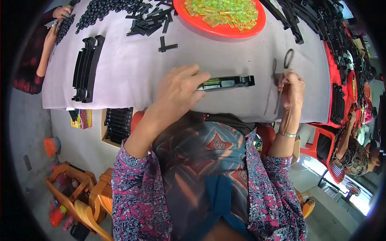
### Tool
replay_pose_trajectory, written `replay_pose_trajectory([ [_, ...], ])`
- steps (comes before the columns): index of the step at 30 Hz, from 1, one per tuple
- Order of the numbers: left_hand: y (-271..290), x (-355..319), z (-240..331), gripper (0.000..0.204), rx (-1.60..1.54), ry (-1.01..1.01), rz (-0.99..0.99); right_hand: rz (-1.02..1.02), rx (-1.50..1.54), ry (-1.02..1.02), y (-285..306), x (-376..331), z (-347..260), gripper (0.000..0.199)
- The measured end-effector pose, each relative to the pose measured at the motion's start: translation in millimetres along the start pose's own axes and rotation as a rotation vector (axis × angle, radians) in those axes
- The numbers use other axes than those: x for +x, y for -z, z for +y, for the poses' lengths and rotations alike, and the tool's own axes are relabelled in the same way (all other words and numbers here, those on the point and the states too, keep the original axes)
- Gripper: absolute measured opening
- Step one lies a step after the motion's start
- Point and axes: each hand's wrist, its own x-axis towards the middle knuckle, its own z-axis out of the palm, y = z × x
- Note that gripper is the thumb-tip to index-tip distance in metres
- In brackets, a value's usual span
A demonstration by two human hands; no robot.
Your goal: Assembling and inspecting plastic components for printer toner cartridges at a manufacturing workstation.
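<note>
My left hand (pixel 181 88) grips one end of a black plastic spirit level body (pixel 227 82), which lies lengthwise on the cloth-covered table in front of me. A yellow-green strip shows in its slot beside my fingers, which hide that end. To the right, my right hand (pixel 292 86) is closed on a thin dark tool with a loop (pixel 289 58) rising above the fingers. Its exact kind I cannot make out; thin dark lines, partly shadow, run beside the hand. Beyond the level body stands a red plate (pixel 220 33) heaped with clear yellow-green vial blocks (pixel 225 13).
Several black bodies (pixel 87 69) stand side by side at the left. Loose black strips (pixel 150 20) and dark round pieces (pixel 102 10) lie at the far side. Black parts pile up at the right (pixel 295 24). Another person's hands (pixel 56 24) work at the far left.
</note>
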Motion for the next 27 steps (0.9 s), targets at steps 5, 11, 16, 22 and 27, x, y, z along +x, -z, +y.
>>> replay_pose_trajectory([
  [5,-2.9,3.7,-0.4,0.037,0.037,-0.047,-0.005,-0.284,0.744,-0.083,-8.5,-9.8,-1.1,0.021],
  [11,-5.0,3.3,2.3,0.036,0.067,-0.065,0.013,-0.417,0.725,-0.103,-51.6,-36.7,-36.0,0.032],
  [16,-8.6,0.1,0.2,0.036,0.084,-0.059,0.036,-0.583,0.745,0.146,-93.9,-41.3,-59.7,0.043],
  [22,-7.7,2.8,-2.4,0.037,0.064,-0.063,0.042,-0.530,0.782,0.116,-143.1,-34.5,-47.4,0.053],
  [27,-8.4,4.5,-2.3,0.037,0.025,-0.042,0.033,-0.475,0.747,0.055,-158.5,-38.8,-30.3,0.056],
])
